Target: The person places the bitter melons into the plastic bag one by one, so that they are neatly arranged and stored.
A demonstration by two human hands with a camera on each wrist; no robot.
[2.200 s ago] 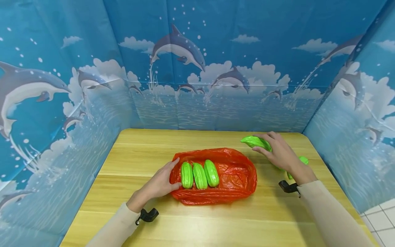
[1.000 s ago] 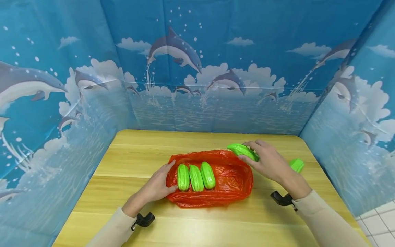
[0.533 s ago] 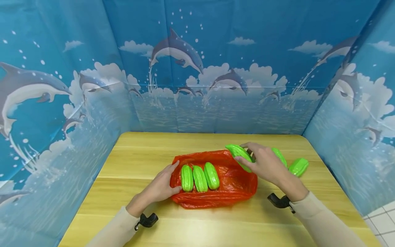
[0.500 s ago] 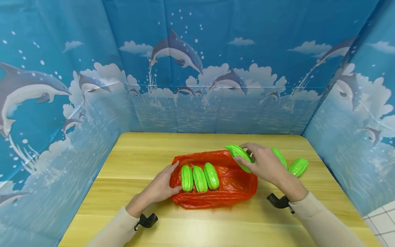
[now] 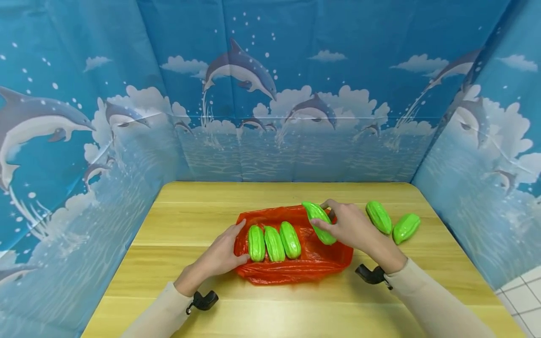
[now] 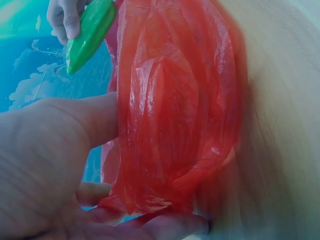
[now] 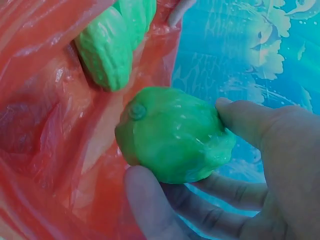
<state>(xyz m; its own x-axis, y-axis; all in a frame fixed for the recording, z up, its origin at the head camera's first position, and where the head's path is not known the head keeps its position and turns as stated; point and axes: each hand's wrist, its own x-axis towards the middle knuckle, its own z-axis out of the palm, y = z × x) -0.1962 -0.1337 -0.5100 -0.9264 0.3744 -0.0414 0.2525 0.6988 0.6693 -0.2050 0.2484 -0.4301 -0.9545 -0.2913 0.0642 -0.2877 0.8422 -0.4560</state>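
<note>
A red plastic bag [image 5: 291,273] lies with its mouth spread wide on the table. Inside its left half, three green bitter melons [image 5: 274,244] sit side by side. My left hand [image 5: 217,252] holds the bag's left end, thumb and fingers at the rim; in the left wrist view the thumb passes behind the red plastic [image 6: 165,110]. Over the bag's right half, my right hand [image 5: 354,230] grips another bitter melon [image 5: 317,223], tilted with its pointed end toward the back. The right wrist view shows thumb and fingers around this melon [image 7: 175,135].
Two more bitter melons [image 5: 378,217] lie on the wooden table [image 5: 270,310] right of the bag, behind my right forearm. A blue dolphin-print curtain [image 5: 270,155] stands along the back and both sides. White floor tiles [image 5: 521,295] show at the lower right.
My right hand has carried its bitter melon left and toward me, from the back right of the table to over the bag. My left hand stays at the bag's left end.
</note>
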